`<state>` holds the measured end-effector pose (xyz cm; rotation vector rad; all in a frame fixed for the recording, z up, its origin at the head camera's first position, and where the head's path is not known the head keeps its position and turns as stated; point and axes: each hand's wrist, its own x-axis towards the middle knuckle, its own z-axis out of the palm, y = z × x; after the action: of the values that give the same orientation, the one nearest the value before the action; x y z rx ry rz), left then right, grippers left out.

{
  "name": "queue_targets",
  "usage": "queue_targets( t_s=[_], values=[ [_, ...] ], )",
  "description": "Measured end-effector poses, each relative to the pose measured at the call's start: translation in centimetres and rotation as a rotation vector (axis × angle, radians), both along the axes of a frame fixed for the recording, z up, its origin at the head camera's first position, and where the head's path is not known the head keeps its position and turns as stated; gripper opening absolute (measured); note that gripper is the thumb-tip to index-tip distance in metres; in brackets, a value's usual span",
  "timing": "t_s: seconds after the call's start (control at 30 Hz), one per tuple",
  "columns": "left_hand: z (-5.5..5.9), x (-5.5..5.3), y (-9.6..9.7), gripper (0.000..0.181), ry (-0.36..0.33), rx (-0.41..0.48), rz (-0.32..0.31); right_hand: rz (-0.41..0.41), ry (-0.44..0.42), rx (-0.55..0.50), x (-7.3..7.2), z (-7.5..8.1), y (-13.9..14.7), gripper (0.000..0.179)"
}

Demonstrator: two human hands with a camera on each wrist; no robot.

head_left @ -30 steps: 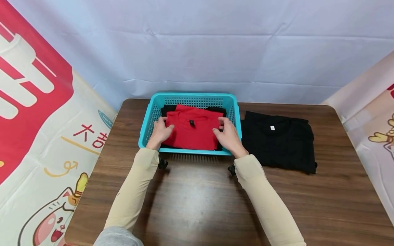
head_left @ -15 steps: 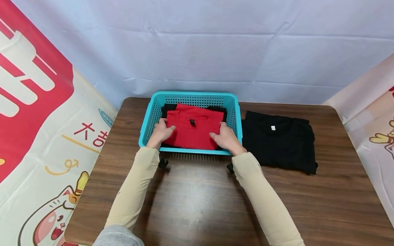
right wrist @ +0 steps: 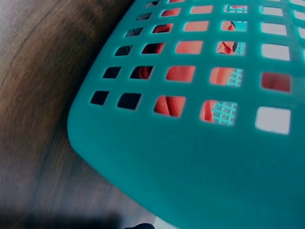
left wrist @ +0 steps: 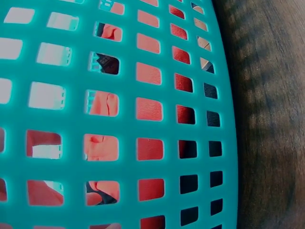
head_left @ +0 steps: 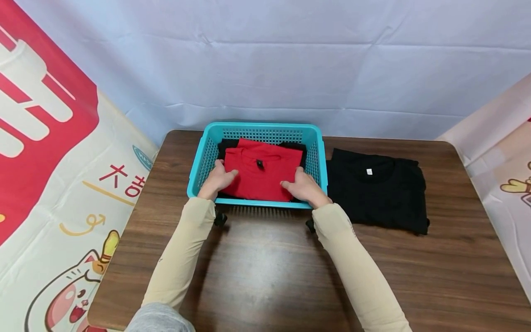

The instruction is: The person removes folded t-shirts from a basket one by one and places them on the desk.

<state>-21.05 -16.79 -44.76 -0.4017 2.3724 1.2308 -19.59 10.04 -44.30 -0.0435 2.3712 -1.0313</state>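
Observation:
A folded red T-shirt (head_left: 262,177) with a black neck label lies on black cloth (head_left: 227,145) inside the turquoise plastic basket (head_left: 265,204). My left hand (head_left: 215,179) grips the shirt's left side, thumb over the top and fingers down along its edge. At the right side my right hand (head_left: 306,186) holds it likewise, thumb on the red fabric; its fingertips are hidden beside the shirt. Both wrist views look through the basket's perforated wall (left wrist: 126,124), where red fabric (right wrist: 181,74) shows in the holes above darker cloth.
A folded black T-shirt (head_left: 379,196) with a white neck label lies on the brown wooden table (head_left: 257,276), right of the basket and close to it. A pale cloth backdrop (head_left: 269,69) hangs behind the table, and a printed sheet (head_left: 124,216) hangs at the left.
My right hand has lowered and moved slightly left, its thumb settling onto the red T-shirt's right side. The left hand has barely shifted. The shirt and basket stay in place.

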Motion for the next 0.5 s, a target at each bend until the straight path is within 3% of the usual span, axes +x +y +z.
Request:
queue_targets(
  t_s=[0.2,0.5],
  values=[
    [0.04,-0.02,0.0,0.074,0.0,0.008,-0.013,0.004,-0.001,-0.04,-0.14,-0.16,-0.02,0.087],
    [-0.05,-0.31,-0.05,0.075,0.033,0.083,0.042,-0.031,0.029,-0.109,-0.29,-0.19,0.12,0.079]
  ],
)
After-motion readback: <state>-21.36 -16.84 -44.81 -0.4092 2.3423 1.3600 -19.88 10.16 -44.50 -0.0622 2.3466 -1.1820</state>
